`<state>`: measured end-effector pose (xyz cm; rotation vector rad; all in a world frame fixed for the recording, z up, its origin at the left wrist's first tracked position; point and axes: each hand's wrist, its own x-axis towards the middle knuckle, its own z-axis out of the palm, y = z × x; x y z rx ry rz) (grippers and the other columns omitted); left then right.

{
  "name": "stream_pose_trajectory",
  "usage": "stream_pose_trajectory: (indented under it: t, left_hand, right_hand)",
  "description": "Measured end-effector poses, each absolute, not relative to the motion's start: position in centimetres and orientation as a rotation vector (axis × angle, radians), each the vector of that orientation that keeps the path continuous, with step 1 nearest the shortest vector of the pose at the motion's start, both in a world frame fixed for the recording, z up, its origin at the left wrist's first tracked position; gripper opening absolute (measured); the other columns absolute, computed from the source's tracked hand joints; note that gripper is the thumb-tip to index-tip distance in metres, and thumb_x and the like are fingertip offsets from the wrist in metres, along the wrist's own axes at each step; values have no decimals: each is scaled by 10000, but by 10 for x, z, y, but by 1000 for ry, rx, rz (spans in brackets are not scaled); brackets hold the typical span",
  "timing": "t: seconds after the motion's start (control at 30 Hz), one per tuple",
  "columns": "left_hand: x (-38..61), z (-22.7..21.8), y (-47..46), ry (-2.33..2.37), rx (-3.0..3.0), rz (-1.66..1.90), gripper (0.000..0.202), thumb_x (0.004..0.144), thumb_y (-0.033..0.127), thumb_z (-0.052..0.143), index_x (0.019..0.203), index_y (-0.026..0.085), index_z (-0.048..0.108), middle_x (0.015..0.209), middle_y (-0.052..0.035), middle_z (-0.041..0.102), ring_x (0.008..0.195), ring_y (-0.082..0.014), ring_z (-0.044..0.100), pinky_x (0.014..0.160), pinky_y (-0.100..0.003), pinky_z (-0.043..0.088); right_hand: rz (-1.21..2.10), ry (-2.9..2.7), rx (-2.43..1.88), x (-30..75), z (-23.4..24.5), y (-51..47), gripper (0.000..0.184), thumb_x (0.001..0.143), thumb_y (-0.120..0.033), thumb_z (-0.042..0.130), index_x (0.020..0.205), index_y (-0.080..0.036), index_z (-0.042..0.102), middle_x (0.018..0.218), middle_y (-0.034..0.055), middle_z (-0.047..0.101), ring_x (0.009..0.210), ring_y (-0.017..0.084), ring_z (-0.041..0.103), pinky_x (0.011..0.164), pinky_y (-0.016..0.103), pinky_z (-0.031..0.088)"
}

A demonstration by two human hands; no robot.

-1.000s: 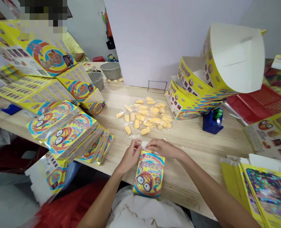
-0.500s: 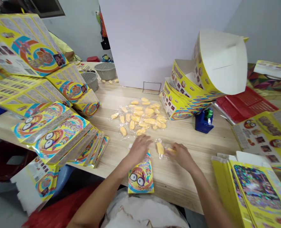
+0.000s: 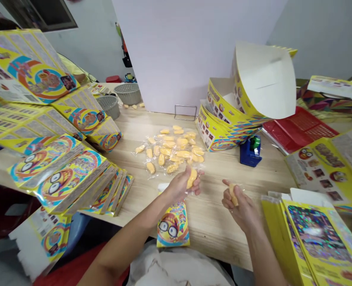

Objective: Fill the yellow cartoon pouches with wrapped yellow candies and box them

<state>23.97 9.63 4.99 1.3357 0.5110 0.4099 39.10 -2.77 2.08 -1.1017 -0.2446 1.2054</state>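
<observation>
A light wood table (image 3: pixel 211 242) carries nearly everything, with printed yellow card stacks (image 3: pixel 74 174) fanned along its left side and nested yellow cartons (image 3: pixel 223 115) toward its far right, both set back so that the middle stays open for the hands. Two grey plastic baskets (image 3: pixel 127 93) sit near the far edge, and a blue tape dispenser (image 3: pixel 250 153) stands just beside the cartons. A loose heap of clear-wrapped yellow pieces (image 3: pixel 168 149) lies mid-table, within easy reach. A printed pouch (image 3: pixel 172 226) rests at the near edge. The left hand (image 3: pixel 178 186) grasps one wrapped piece (image 3: pixel 192 178), tilted against the thumb, just above the pouch. Well apart, the right hand (image 3: pixel 241 208) pinches a second wrapped piece (image 3: pixel 233 194) between thumb and fingers.
</observation>
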Motion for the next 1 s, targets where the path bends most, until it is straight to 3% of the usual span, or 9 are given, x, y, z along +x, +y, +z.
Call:
stream_pose_trajectory:
  t: [0.1,0.2,0.3,0.37,0.47,0.6,0.73,0.83,1.0]
  left_hand:
    - [219,88,84,410,844,501,595,808,663,336,848,113,561,475,104,237,359,-34,132,367,-160,205]
    - [207,107,77,416,733,580,536,762,648,464,738,123,569,406,118,199,342,-31,96,347,-154,158]
    - [201,103,78,529,776,663,568,728,692,457,704,136,567,388,110,233,327,-38,153,350,-168,205]
    - [197,92,84,681,946,715,585,745,696,418,713,138,592,422,61,382,367,-74,339,419,-211,342]
    - [187,69,94,921,1298,740,578,817,640,351,848,142,642,744,-66,641,772,-194,598,751,-315,460]
    - [165,34,102,1077,1623,622,555,910,516,189,1099,156,566,1107,-98,616,1102,-210,519,938,-338,389]
    - [140,9,98,1184,1749,600,381,878,469,378,1029,177,570,971,-71,638,925,-216,573,883,-362,401]
    - [126,-4,92,1231,1771,628,277,854,425,449,903,192,592,832,-41,626,836,-208,569,834,-356,408]
    - [126,-30,76,1341,1701,867,237,897,358,365,994,185,494,952,-64,545,906,-178,536,826,-319,417]
  right_hand:
    - [1260,-330,-1003,368,41,-11,432,727,-522,629,978,-172,604,500,-88,340,399,36,213,408,196,200]
    - [1312,-438,-931,347,60,2,403,753,-542,583,950,-191,594,493,-97,311,391,47,196,409,212,197]
    - [1216,-604,-968,331,70,14,384,737,-501,620,997,-224,565,551,-82,403,426,69,319,448,230,292]
    - [1111,-782,-1102,324,71,26,428,668,-423,702,1019,-240,538,679,-50,531,552,105,475,541,251,390]
    - [993,-1045,-1349,314,60,51,321,679,-377,662,926,-221,529,838,3,611,763,172,564,682,296,448]
    - [969,-1215,-1442,306,27,84,181,720,-375,563,742,-207,500,704,-9,556,685,174,535,642,294,439]
    - [959,-1398,-1490,307,7,99,74,735,-267,504,779,-207,508,705,-10,549,662,176,519,627,287,406]
    - [967,-1564,-1498,308,4,101,164,647,-105,506,765,-212,545,750,2,593,729,189,540,670,279,392]
    - [1015,-1733,-1497,299,0,104,240,504,1,551,615,-212,566,648,-4,602,684,196,557,634,261,383]
